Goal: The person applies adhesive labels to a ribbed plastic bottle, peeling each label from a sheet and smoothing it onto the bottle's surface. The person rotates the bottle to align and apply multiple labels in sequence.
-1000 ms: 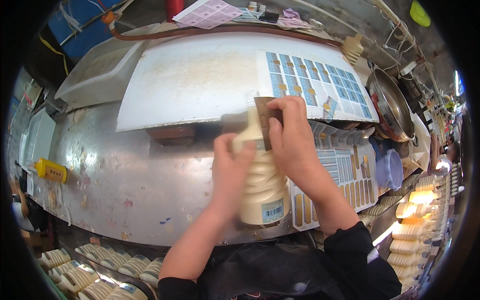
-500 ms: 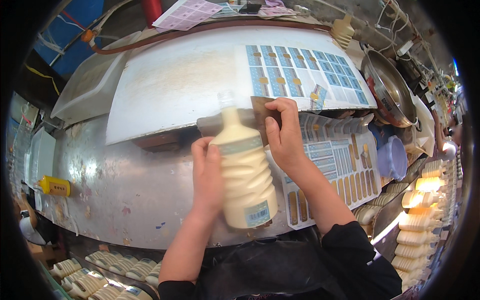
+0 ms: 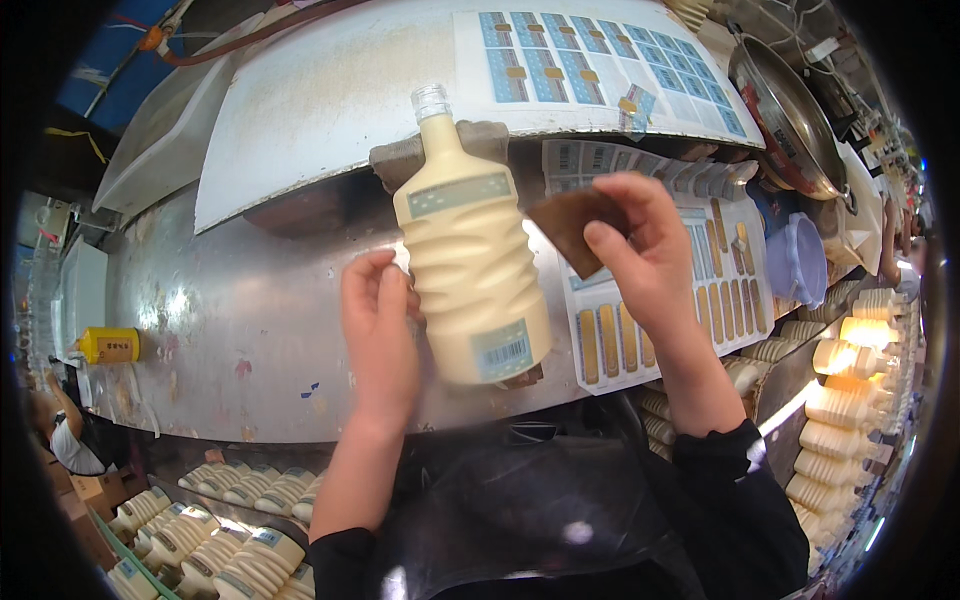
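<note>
Left hand [image 3: 378, 330] gripping cream bottle [image 3: 470, 260] steady, right hand [image 3: 640, 250] pinching brown card [image 3: 572, 230], ready for smoothing labels flat.

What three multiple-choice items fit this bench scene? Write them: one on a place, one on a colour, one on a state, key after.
1. Where does the cream bottle lie?
A. Between the two hands, over the metal bench
B. Inside the metal bowl
C. On the floor

2. What colour is the small container at the bench's left end?
A. Red
B. Yellow
C. Green

3. How is the bottle's neck?
A. Closed by a blue cap
B. Wrapped in tape
C. Uncapped, with its clear threaded mouth bare

Key:
1 A: the left hand touches the bottle's side, and the right hand is on its other side.
2 B: its body is plainly yellow.
3 C: no cap sits on the clear top. The right hand's grip pinches a brown card instead.
</note>
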`<state>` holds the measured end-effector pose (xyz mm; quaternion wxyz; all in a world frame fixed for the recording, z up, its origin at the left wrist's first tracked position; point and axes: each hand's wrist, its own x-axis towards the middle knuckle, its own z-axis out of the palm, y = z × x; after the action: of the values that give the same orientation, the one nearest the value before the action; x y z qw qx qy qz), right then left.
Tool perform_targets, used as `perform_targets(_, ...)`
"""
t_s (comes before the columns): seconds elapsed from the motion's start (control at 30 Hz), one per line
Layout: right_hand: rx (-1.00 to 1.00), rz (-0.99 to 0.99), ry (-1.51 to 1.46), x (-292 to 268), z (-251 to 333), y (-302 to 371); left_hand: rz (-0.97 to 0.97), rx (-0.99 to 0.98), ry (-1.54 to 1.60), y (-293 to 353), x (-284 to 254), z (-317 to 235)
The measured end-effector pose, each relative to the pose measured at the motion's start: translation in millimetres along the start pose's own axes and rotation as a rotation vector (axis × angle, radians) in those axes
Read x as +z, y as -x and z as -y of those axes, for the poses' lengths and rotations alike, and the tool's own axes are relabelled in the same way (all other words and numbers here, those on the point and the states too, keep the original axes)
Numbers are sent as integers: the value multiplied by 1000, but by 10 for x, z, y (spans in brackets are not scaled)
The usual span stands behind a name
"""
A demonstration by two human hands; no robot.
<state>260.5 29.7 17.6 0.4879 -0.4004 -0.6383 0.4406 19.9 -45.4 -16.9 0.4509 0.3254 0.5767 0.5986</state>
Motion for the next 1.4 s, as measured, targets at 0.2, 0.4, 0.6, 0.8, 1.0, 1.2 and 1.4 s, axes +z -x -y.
perform_targets(0.2,61,41,17,83,169,487,21,333,-318,532,16,288)
perform_targets(0.4,-352,141,545,216,233,588,-35,434,-473,549,126,393)
perform_targets(0.6,-745,117,643,202,296,553,-1,293,-210,565,63,401)
perform_targets(0.8,-946,304,626,443,320,821,57,140,126,536,-23,356)
perform_targets(1.0,-793,387,831,686,575,743,54,42,233,534,-82,305)
perform_targets(1.2,-537,337,670,464,552,758,44,233,-209,537,-24,311)
perform_targets(1.4,-63,-56,515,291,350,893,-45,282,-427,579,140,420)
